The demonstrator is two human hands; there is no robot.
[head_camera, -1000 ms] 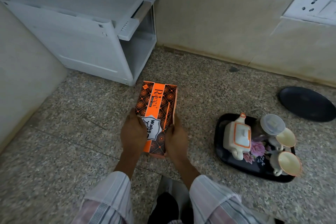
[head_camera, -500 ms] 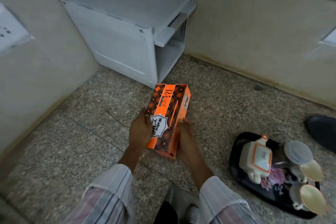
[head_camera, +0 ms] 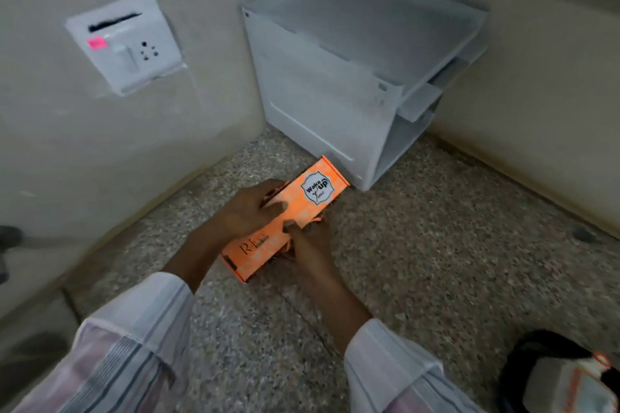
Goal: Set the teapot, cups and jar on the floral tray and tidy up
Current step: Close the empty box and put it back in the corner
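An orange cardboard box [head_camera: 292, 211] with a "Wake up" label lies tilted between both hands, low over the speckled floor. My left hand [head_camera: 250, 209] grips its upper left side with the fingers curled over the top face. My right hand [head_camera: 307, 243] holds its lower right edge from beneath. At the bottom right corner the black floral tray [head_camera: 523, 355] shows only partly, with the white and orange teapot [head_camera: 577, 386] on it. The cups and jar are out of the picture.
A white plastic drawer unit [head_camera: 355, 77] stands in the room's corner just beyond the box. A wall socket plate [head_camera: 124, 40] sits on the left wall. A small dark pebble [head_camera: 583, 234] lies by the right wall. Speckled floor stretches to the right.
The box has turned from upright to lying diagonally, its label end now pointing at the drawer unit. The view swung left, so the tray slid to the bottom right corner.
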